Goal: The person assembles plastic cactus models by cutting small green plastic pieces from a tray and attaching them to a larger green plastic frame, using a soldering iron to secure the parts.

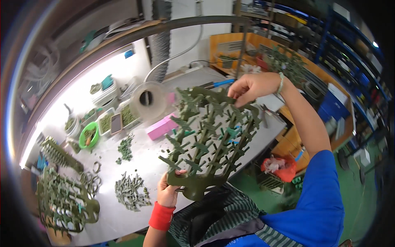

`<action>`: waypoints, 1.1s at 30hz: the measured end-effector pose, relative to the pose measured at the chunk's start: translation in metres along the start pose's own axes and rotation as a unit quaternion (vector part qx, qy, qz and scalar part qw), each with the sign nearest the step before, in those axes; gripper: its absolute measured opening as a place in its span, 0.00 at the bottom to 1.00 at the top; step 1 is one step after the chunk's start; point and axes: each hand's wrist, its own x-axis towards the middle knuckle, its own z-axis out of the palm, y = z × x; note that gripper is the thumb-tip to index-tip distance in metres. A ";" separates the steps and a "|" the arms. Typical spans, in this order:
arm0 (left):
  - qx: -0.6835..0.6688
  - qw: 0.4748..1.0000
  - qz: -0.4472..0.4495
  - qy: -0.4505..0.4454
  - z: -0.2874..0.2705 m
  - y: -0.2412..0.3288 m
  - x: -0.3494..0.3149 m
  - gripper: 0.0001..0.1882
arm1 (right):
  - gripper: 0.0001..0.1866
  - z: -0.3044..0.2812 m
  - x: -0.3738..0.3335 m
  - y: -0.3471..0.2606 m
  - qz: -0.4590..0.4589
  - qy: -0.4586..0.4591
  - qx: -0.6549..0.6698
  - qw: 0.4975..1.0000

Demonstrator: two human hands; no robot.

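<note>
A large dark green wax casting tree (pixel 197 182), with parallel bars bearing rows of small pieces, is held up over the bench. My left hand (pixel 168 191), with a red wristband, grips its lower left corner. At the upper end, my right hand (pixel 256 87) has its fingers closed on the far edge, fingertips partly hidden. Behind the tree lie a pink block (pixel 160 127) and a blue-handled tool (pixel 223 83). Left of it, a pile of loose grey-green pieces (pixel 131 192) and a smaller pile of green bits (pixel 124 149) rest on the bench.
Similar finished-looking trees (pixel 66 201) stand at the left. A green bowl (pixel 89 136), white bins (pixel 108 121) and a phone (pixel 116 123) line the back. A translucent extraction hood (pixel 158 109) hangs over the bench. Pliers (pixel 269 110) lie right; a red bag (pixel 280 169) sits below.
</note>
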 end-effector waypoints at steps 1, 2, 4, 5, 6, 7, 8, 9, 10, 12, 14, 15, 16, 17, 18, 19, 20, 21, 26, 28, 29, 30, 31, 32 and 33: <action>0.001 1.000 -0.001 -0.026 0.010 -0.004 0.004 0.17 | 0.15 0.001 -0.023 0.004 0.047 0.003 -0.024 0.999; -0.001 0.999 -0.014 -0.047 0.018 -0.010 0.009 0.17 | 0.15 0.003 -0.047 0.004 0.066 0.019 -0.021 0.997; 0.026 0.995 0.000 -0.101 0.038 -0.027 0.017 0.17 | 0.13 0.009 -0.102 -0.009 0.139 -0.001 -0.022 0.990; 0.031 0.992 -0.007 -0.125 0.052 -0.034 0.019 0.16 | 0.11 0.016 -0.131 -0.017 0.183 0.034 -0.016 0.982; 0.029 0.989 -0.020 -0.144 0.060 -0.045 0.022 0.16 | 0.11 0.022 -0.156 -0.013 0.200 0.048 -0.009 0.979; 0.037 0.985 -0.033 -0.165 0.069 -0.059 0.025 0.16 | 0.10 0.029 -0.184 -0.010 0.175 0.071 -0.026 0.982; 0.046 0.980 -0.046 -0.187 0.080 -0.071 0.027 0.16 | 0.10 0.038 -0.211 -0.010 0.151 0.093 -0.046 0.983; 0.033 0.976 -0.057 -0.208 0.099 -0.076 0.027 0.15 | 0.11 0.047 -0.234 -0.017 0.154 0.121 -0.066 0.978; 0.031 0.970 -0.072 -0.230 0.109 -0.087 0.028 0.15 | 0.11 0.058 -0.256 -0.026 0.175 0.137 -0.060 0.973; 0.048 0.959 -0.073 -0.268 0.125 -0.121 0.036 0.15 | 0.13 0.080 -0.290 -0.044 0.174 0.168 -0.098 0.965; 0.019 0.952 -0.084 -0.294 0.131 -0.160 0.043 0.15 | 0.13 0.105 -0.312 -0.062 0.202 0.194 -0.110 0.954; 0.014 0.947 -0.097 -0.307 0.133 -0.179 0.045 0.14 | 0.14 0.116 -0.324 -0.067 0.221 0.194 -0.138 0.946; 0.011 0.943 -0.109 -0.316 0.140 -0.188 0.045 0.14 | 0.15 0.126 -0.333 -0.070 0.235 0.190 -0.165 0.939; 0.043 0.943 -0.103 -0.314 0.145 -0.198 0.041 0.12 | 0.15 0.137 -0.340 -0.069 0.235 0.202 -0.167 0.936; 0.061 0.943 -0.108 -0.310 0.154 -0.203 0.036 0.12 | 0.15 0.144 -0.348 -0.069 0.243 0.210 -0.164 0.933; 0.070 0.939 -0.112 -0.318 0.160 -0.209 0.034 0.12 | 0.15 0.150 -0.355 -0.068 0.234 0.217 -0.187 0.929; 0.079 0.936 -0.116 -0.324 0.164 -0.216 0.032 0.12 | 0.15 0.156 -0.359 -0.066 0.225 0.222 -0.210 0.925; 0.081 0.933 -0.123 -0.330 0.165 -0.225 0.033 0.12 | 0.15 0.160 -0.363 -0.070 0.239 0.223 -0.214 0.920; 0.105 0.907 -0.205 -0.352 0.167 -0.229 0.045 0.19 | 0.20 0.165 -0.370 -0.061 0.265 0.215 -0.259 0.904; 0.195 0.876 -0.163 -0.410 0.156 -0.207 0.053 0.23 | 0.19 0.181 -0.383 -0.063 0.293 0.214 -0.258 0.895; 0.225 0.877 -0.180 -0.384 0.147 -0.199 0.052 0.20 | 0.19 0.194 -0.390 -0.063 0.296 0.215 -0.244 0.898; 0.227 0.880 -0.234 -0.345 0.145 -0.185 0.045 0.17 | 0.19 0.210 -0.401 -0.063 0.344 0.219 -0.224 0.885; 0.222 0.877 -0.277 -0.325 0.141 -0.181 0.038 0.15 | 0.19 0.225 -0.410 -0.059 0.397 0.217 -0.200 0.869; 0.217 0.871 -0.320 -0.302 0.134 -0.182 0.033 0.14 | 0.19 0.241 -0.419 -0.050 0.406 0.213 -0.184 0.869; 0.220 0.867 -0.329 -0.303 0.125 -0.181 0.026 0.14 | 0.19 0.261 -0.427 -0.044 0.437 0.231 -0.159 0.855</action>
